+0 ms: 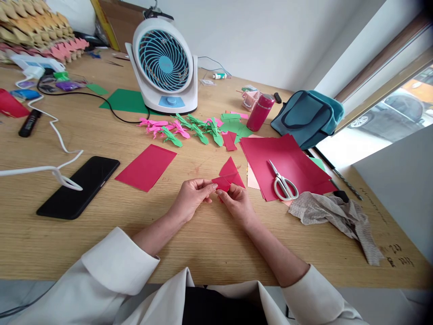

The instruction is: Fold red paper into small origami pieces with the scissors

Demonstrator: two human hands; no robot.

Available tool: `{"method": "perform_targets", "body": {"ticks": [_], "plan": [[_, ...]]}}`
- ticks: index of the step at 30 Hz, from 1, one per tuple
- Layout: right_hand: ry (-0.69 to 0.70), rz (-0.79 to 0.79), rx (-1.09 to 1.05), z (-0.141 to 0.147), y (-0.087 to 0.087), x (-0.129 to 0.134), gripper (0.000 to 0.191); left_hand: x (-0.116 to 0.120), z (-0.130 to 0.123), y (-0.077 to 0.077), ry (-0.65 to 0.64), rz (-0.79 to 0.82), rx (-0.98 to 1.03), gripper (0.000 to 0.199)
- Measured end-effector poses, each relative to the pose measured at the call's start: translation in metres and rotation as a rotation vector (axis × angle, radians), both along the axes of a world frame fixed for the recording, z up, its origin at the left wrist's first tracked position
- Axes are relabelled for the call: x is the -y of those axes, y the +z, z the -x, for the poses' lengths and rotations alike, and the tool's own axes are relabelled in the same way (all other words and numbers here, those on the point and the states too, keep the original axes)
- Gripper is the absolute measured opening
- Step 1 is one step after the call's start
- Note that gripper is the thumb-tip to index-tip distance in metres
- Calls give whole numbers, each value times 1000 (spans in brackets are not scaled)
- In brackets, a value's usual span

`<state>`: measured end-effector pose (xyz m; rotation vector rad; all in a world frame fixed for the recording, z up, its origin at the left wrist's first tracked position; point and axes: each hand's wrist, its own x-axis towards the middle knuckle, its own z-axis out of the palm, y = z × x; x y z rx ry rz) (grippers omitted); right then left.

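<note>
Red paper (222,183) held between hands, above table (209,253); long axis roughly crosswise. Left hand (190,197), right hand (239,204): thumb and fingers pinch it, equally near. One red triangle (237,178) just beyond, nearer right; joined or separate, can't tell. One scissors (286,188), one phone (78,187). Folded figures (199,131) overlap, uncountable.

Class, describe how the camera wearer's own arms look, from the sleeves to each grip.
The left sleeve and right sleeve are off-white, with broad, loose cuffs. Below them, no watch or bracelet shows. The left grip and right grip are ungloved.
</note>
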<state>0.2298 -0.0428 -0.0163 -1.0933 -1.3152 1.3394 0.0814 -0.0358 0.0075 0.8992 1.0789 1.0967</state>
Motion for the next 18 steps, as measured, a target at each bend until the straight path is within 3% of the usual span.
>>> {"method": "perform_targets", "body": {"ticks": [18], "plan": [[-87, -14, -72, 3, 4, 2, 33, 2, 0, -2, -42, -64, -59, 31]]}}
